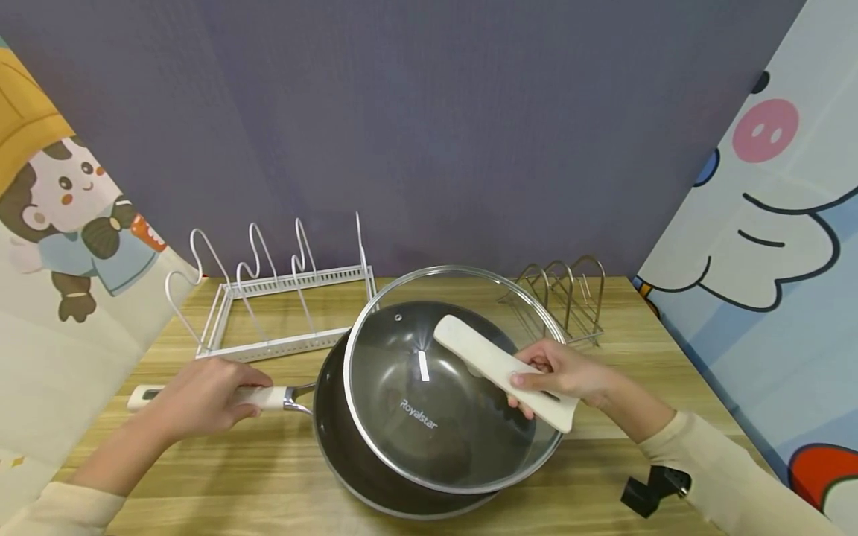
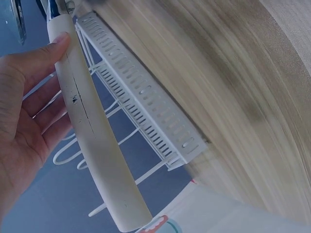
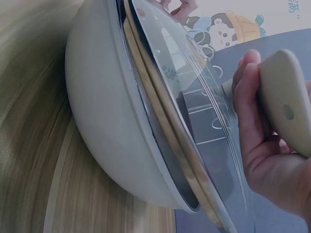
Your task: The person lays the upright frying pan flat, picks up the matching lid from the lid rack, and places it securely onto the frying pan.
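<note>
A wok-like frying pan (image 1: 333,435) with a dark inside and a pale outside (image 3: 99,107) stands on the wooden table. My left hand (image 1: 204,398) grips its long cream handle (image 1: 268,398), thumb on top; scuffs mark the handle (image 2: 90,116) in the left wrist view. Over the pan is a glass lid (image 1: 409,454) with a metal rim, shifted to the right and back. My right hand (image 1: 563,372) holds the lid by its long cream knob (image 1: 472,350). Seen from the right wrist, the lid's rim (image 3: 170,109) lies close along the pan's rim and sticks out past it.
A white pan rack (image 1: 271,346) with wire loops stands behind the left hand. At the back right is a smaller bronze wire rack (image 1: 570,305), partly seen through the lid. A grey panel (image 1: 429,134) closes the back; cartoon-printed walls flank both sides.
</note>
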Action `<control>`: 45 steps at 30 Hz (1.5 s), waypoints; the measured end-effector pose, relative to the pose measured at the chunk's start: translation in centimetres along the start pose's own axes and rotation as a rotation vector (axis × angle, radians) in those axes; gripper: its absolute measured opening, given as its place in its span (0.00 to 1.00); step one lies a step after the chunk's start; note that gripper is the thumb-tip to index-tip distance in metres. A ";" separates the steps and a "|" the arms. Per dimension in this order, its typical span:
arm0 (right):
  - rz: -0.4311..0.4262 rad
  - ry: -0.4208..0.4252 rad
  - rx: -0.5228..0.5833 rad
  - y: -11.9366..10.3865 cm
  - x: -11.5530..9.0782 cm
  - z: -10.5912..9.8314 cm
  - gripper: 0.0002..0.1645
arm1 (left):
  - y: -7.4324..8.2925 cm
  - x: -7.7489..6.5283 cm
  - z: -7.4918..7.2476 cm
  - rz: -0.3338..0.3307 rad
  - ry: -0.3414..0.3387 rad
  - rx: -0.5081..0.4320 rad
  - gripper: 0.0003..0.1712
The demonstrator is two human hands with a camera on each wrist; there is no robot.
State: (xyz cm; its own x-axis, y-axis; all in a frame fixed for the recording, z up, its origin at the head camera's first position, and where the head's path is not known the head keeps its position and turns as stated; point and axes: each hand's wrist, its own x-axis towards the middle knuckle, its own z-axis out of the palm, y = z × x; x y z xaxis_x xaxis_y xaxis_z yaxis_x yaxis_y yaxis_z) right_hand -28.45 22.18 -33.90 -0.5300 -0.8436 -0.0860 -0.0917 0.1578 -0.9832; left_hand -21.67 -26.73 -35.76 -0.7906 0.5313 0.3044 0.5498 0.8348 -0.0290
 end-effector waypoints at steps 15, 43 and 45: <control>0.007 -0.011 0.008 0.2 0.7 0.6 0.25 | 0.0 -0.2 0.1 -0.019 -0.008 -0.004 0.17; 0.005 -0.049 0.089 0.7 2.0 1.1 0.25 | 0.1 -0.1 0.1 -0.023 0.004 0.014 0.18; -0.007 -0.055 0.095 0.7 2.0 1.1 0.25 | 0.1 0.0 0.1 -0.020 0.009 0.016 0.18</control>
State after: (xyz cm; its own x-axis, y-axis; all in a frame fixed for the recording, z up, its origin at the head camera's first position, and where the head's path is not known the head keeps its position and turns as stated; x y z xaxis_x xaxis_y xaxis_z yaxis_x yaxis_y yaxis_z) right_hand -28.68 20.03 -34.96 -0.4819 -0.8720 -0.0852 -0.0139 0.1049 -0.9944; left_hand -21.59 -26.63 -35.85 -0.7991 0.5132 0.3131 0.5295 0.8475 -0.0377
